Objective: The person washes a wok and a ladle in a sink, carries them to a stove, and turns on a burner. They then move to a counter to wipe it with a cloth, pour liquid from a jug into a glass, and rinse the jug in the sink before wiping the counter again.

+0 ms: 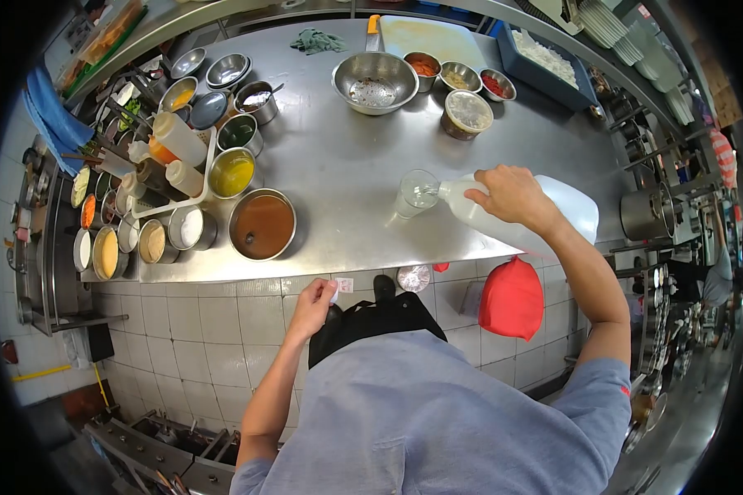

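My right hand grips a large white plastic jug by its upper part. The jug lies tilted over the steel table, its mouth at the rim of a clear glass, and clear liquid shows in the glass. My left hand is closed in front of the table's near edge, around something small and white that I cannot make out. A pot of brown sauce stands on the table to the left of the glass.
On the steel table, squeeze bottles and sauce pots crowd the left. A metal bowl, small bowls, a lidded tub and a blue-grey bin stand at the back. A red bag is below the near edge.
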`<state>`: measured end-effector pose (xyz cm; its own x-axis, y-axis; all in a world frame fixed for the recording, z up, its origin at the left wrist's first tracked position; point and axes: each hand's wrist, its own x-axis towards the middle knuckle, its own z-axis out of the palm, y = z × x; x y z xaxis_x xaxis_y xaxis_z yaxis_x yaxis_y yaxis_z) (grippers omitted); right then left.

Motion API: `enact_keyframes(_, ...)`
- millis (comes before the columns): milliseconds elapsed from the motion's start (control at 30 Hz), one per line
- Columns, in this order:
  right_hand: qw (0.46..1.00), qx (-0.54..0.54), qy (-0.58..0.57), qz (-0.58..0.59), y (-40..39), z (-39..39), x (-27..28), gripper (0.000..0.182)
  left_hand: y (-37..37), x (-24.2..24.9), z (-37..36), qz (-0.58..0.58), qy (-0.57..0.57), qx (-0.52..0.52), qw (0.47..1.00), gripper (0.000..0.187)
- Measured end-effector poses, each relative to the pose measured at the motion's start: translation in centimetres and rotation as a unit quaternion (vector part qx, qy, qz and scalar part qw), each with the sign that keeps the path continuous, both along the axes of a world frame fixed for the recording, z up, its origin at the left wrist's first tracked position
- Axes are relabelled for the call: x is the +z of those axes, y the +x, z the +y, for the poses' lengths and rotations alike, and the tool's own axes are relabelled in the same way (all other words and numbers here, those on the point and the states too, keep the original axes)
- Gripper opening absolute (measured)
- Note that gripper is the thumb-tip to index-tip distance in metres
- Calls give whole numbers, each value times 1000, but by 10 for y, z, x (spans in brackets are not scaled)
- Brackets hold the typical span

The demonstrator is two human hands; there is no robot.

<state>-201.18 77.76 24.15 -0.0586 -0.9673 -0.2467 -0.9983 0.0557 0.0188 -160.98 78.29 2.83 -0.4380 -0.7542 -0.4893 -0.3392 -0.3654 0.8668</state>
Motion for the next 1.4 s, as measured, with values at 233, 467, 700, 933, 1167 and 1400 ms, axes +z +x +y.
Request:
enact_keyframes(233,998,-25,-27,-49,-1,8,0,38,-3,0,-6,-1,-16,-8,1000,35)
enact_keyframes(467,996,-51,-44,-61,-5,19,-3,40,-20,18,-21,-28,-55,-34,998,37)
enact_keyframes(700,975,-91,-93,-179,-4,46,-8,40,-51,53,-46,77,-121,-32,989,42)
enact_keyframes(933,892,-58,-129,-429,52,76,-39,33,-84,129,-65,177,-191,-122,958,43)
enact_keyframes(1167,810,-24,-161,-564,116,46,-66,21,-68,205,-77,-14,-426,-89,900,36)
enact_keyframes(1400,809,30,-151,-567,159,-9,-108,25,-48,197,-105,-93,-496,-22,863,41)
